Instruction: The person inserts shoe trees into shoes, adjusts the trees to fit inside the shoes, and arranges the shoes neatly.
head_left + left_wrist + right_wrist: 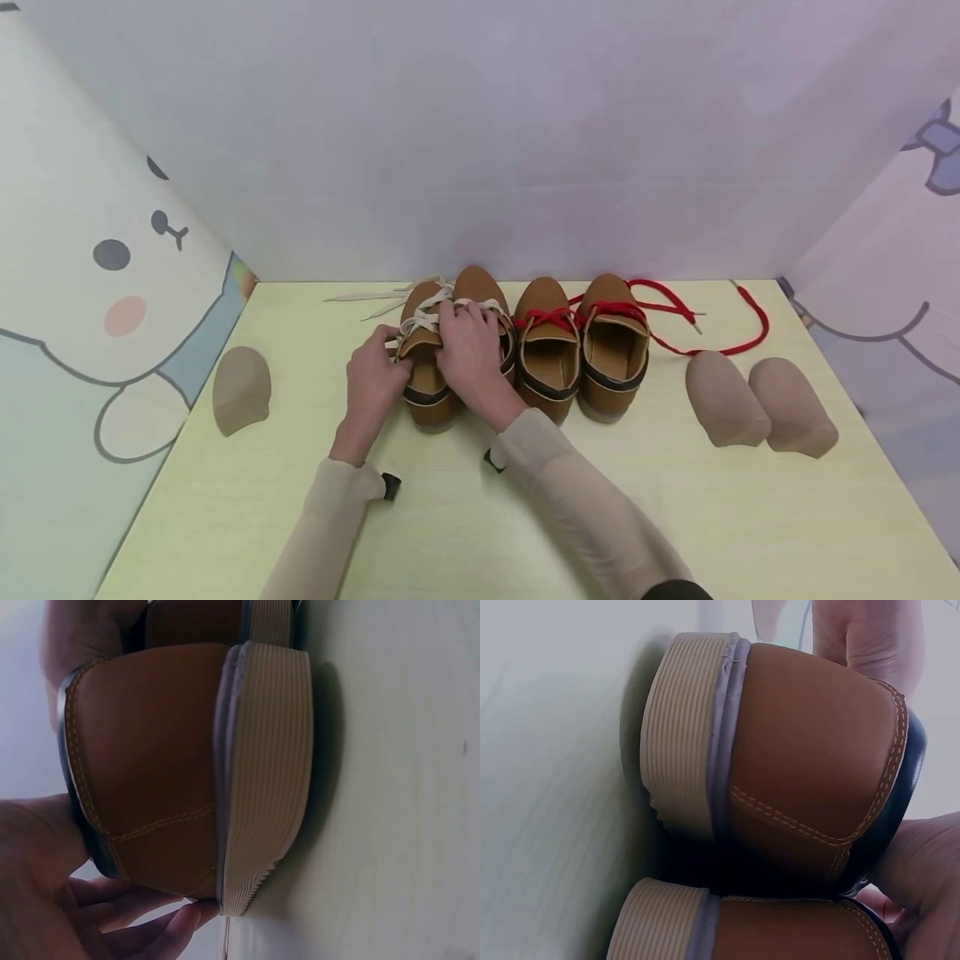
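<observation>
A brown shoe [432, 415] with white laces [423, 321] stands at the left of a row, its heel towards me. My left hand [377, 377] grips its left side, thumb at the opening and fingers along the outside. On its right side my right hand [472, 350] holds the upper edge near the laces, partly covering the second white-laced shoe [474, 283]. In the left wrist view the heel [150, 742] and ribbed sole [270, 750] show close up. The right wrist view shows the same heel [810, 742]; the fingertips are partly hidden.
Two brown shoes [545, 392] with red laces [731, 346] stand just to the right, their laces trailing over the table [600, 533]. Two beige shoe inserts [723, 400] lie at the right, another insert [242, 390] at the left. A pale wall [510, 150] rises behind.
</observation>
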Demonstrator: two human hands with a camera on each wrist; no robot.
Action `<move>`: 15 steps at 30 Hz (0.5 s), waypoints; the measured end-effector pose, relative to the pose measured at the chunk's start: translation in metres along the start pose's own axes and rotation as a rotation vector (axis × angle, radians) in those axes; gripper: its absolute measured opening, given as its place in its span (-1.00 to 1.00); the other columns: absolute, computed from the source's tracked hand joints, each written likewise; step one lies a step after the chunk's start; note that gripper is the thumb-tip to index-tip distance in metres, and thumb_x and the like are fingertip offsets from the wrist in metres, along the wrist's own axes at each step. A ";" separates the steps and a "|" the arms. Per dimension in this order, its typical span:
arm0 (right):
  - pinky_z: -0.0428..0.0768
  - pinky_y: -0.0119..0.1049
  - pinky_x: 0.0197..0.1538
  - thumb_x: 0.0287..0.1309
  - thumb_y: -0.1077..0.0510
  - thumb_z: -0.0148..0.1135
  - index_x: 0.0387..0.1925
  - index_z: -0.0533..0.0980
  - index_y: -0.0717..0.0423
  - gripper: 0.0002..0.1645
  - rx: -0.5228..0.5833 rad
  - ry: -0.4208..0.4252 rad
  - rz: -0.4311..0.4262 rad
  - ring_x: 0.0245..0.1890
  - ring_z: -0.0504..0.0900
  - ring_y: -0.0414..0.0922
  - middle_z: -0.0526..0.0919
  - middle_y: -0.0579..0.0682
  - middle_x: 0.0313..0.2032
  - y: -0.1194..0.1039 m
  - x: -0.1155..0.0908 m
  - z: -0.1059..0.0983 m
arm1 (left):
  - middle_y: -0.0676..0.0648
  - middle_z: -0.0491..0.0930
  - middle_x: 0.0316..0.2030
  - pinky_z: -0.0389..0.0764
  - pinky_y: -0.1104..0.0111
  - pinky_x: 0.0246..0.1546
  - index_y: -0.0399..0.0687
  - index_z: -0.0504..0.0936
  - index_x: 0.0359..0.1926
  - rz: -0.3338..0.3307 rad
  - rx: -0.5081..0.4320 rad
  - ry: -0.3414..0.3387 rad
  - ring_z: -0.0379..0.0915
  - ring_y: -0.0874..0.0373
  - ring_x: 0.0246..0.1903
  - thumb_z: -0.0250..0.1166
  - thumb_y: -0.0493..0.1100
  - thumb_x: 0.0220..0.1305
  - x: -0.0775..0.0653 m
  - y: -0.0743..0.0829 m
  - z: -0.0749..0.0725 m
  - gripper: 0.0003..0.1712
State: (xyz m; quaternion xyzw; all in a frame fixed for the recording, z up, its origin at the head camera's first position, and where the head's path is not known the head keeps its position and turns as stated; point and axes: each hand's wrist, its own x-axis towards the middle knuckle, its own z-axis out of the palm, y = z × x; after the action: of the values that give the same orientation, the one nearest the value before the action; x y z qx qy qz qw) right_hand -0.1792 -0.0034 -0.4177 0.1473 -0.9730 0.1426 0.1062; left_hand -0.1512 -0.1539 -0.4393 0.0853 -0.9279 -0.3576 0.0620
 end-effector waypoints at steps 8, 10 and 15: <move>0.48 0.07 0.26 0.13 0.07 0.55 0.01 0.46 0.06 -0.49 0.039 -0.019 0.027 0.11 0.58 0.08 0.79 0.06 -0.09 -0.001 0.003 0.003 | -0.27 0.69 0.18 0.70 -0.06 0.04 -0.20 0.56 0.23 -0.005 -0.005 -0.031 0.73 -0.20 0.09 0.36 -0.30 0.21 0.002 -0.003 -0.003 -0.47; 0.48 0.07 0.25 0.12 0.07 0.55 0.00 0.46 0.06 -0.49 0.040 -0.021 0.031 0.10 0.59 0.08 0.79 0.06 -0.10 -0.001 0.003 0.003 | -0.26 0.68 0.20 0.69 -0.06 0.06 -0.20 0.56 0.23 -0.006 -0.006 -0.037 0.72 -0.19 0.10 0.35 -0.30 0.21 0.002 -0.003 -0.003 -0.47; 0.48 0.05 0.26 0.15 0.05 0.54 0.03 0.46 0.05 -0.48 0.007 -0.028 0.027 0.11 0.58 0.06 0.78 0.04 -0.09 0.000 0.002 0.003 | -0.28 0.70 0.17 0.69 -0.06 0.05 -0.20 0.56 0.22 0.002 -0.002 -0.034 0.73 -0.19 0.09 0.37 -0.28 0.20 0.001 -0.004 -0.003 -0.47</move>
State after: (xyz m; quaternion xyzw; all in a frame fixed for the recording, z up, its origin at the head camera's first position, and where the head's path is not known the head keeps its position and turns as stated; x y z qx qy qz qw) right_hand -0.1815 -0.0046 -0.4206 0.1366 -0.9758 0.1451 0.0900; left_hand -0.1516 -0.1586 -0.4394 0.0779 -0.9286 -0.3597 0.0465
